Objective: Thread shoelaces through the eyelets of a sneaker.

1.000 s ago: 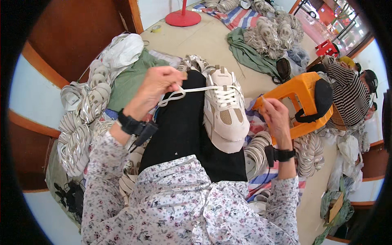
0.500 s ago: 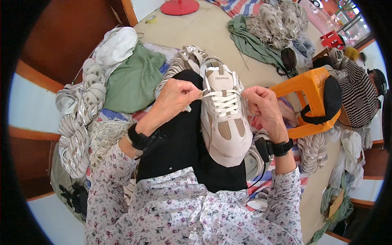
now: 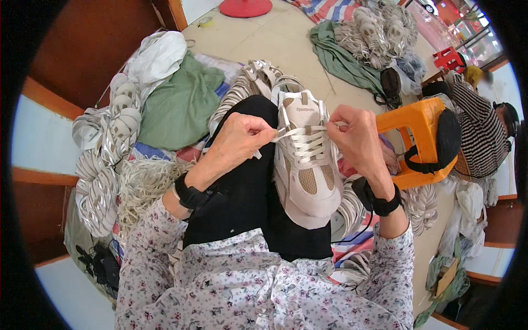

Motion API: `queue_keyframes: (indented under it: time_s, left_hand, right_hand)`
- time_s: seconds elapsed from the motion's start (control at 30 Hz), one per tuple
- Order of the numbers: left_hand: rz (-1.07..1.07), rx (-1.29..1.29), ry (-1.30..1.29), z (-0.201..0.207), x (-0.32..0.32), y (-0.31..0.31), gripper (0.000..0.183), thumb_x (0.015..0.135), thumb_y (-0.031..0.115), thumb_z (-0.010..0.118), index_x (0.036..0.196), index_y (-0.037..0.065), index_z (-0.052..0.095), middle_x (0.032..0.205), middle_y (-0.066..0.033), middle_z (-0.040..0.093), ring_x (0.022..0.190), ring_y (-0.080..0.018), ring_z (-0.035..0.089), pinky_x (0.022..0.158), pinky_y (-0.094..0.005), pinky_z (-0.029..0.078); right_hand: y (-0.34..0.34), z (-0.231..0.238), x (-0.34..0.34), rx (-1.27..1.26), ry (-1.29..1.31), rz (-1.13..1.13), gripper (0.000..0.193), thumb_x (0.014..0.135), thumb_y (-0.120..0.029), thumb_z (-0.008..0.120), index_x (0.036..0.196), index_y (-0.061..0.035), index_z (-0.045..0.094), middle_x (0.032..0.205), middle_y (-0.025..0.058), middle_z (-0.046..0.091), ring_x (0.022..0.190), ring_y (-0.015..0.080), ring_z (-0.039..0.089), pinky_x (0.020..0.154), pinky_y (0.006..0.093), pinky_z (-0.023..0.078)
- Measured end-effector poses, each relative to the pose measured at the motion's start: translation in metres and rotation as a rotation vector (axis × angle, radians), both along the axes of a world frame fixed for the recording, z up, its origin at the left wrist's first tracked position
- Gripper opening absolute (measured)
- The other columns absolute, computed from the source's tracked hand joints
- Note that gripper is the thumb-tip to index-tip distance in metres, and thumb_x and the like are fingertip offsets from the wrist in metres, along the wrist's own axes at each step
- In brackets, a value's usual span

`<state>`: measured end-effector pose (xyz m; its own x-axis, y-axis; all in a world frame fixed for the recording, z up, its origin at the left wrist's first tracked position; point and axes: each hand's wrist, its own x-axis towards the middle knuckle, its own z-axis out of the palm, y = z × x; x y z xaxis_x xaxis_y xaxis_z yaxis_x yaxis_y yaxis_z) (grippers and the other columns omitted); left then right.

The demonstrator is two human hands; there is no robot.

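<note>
Nearest the camera, two forearms in floral sleeves come up from the lower edge, each with a black band at the wrist. Between them, on the lap in black trousers, lies a beige and white sneaker (image 3: 306, 165), toe toward the body and tongue pointing away. The left hand (image 3: 237, 144) sits just to the left of the shoe's upper eyelets, fingers curled shut and pinching one end of the white lace (image 3: 286, 132) drawn taut across the tongue. The right hand (image 3: 357, 137) is on the opposite side, touching the shoe's collar, fingers closed around the other end of the same lace.

Just beyond the right hand stands an orange plastic stool (image 3: 415, 140) with a black cushion against its far side. Left of the left hand, a green cloth (image 3: 179, 104) lies crumpled on a heap, and farther left and below it are bundles of white laces (image 3: 110, 159). Just beyond the left hand's knuckles, more pale shoes (image 3: 250, 82) are stacked against the knee.

Farther off, past the stool, a person in a striped top (image 3: 478, 137) sits at the right edge. On the floor beyond lies another green cloth (image 3: 341, 60) beside piled lace bundles, and a red round base (image 3: 246, 7) stands at the top edge.
</note>
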<state>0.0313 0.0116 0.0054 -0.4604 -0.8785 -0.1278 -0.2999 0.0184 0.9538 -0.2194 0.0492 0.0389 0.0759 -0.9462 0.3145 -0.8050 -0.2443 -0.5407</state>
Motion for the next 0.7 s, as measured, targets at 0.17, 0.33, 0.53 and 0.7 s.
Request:
queue_keyframes:
  time_s: [0.17, 0.33, 0.53, 0.7]
  left_hand:
    - [0.000, 0.026, 0.051, -0.002, 0.001, 0.000, 0.025, 0.088, 0.020, 0.067, 0.079, -0.003, 0.071, 0.057, -0.0003, 0.056, 0.049, -0.0058, 0.052, 0.044, -0.0220, 0.040]
    - [-0.016, 0.019, 0.061, -0.006, 0.000, -0.002, 0.026, 0.084, 0.021, 0.068, 0.076, -0.003, 0.071, 0.055, -0.0025, 0.057, 0.049, -0.0068, 0.052, 0.046, -0.0244, 0.040]
    - [-0.035, 0.005, 0.031, -0.009, -0.003, -0.004, 0.025, 0.082, 0.021, 0.067, 0.074, -0.003, 0.070, 0.056, -0.0055, 0.061, 0.049, -0.0102, 0.055, 0.048, -0.0270, 0.043]
    - [-0.038, -0.091, 0.014, -0.013, -0.005, -0.007, 0.024, 0.082, 0.019, 0.066, 0.073, -0.003, 0.069, 0.056, -0.0032, 0.059, 0.050, -0.0084, 0.052, 0.048, -0.0260, 0.042]
  right_hand:
    - [-0.007, 0.011, 0.010, 0.180, -0.127, -0.007, 0.013, 0.077, -0.006, 0.063, 0.078, 0.0077, 0.062, 0.062, 0.0203, 0.057, 0.057, 0.0263, 0.059, 0.058, 0.0379, 0.048]
    - [0.003, 0.026, 0.022, -0.280, 0.261, 0.089, 0.007, 0.078, -0.003, 0.067, 0.079, 0.0032, 0.065, 0.076, 0.0144, 0.061, 0.073, 0.0296, 0.060, 0.071, 0.0375, 0.046]
    - [-0.020, 0.009, 0.045, 0.075, -0.071, 0.326, 0.005, 0.076, -0.001, 0.067, 0.080, 0.0020, 0.067, 0.082, 0.0142, 0.064, 0.082, 0.0315, 0.061, 0.079, 0.0413, 0.045]
    - [-0.026, 0.008, 0.043, 0.122, -0.073, 0.317, 0.007, 0.075, 0.001, 0.066, 0.081, 0.0043, 0.068, 0.078, 0.0167, 0.064, 0.073, 0.0322, 0.063, 0.069, 0.0387, 0.050]
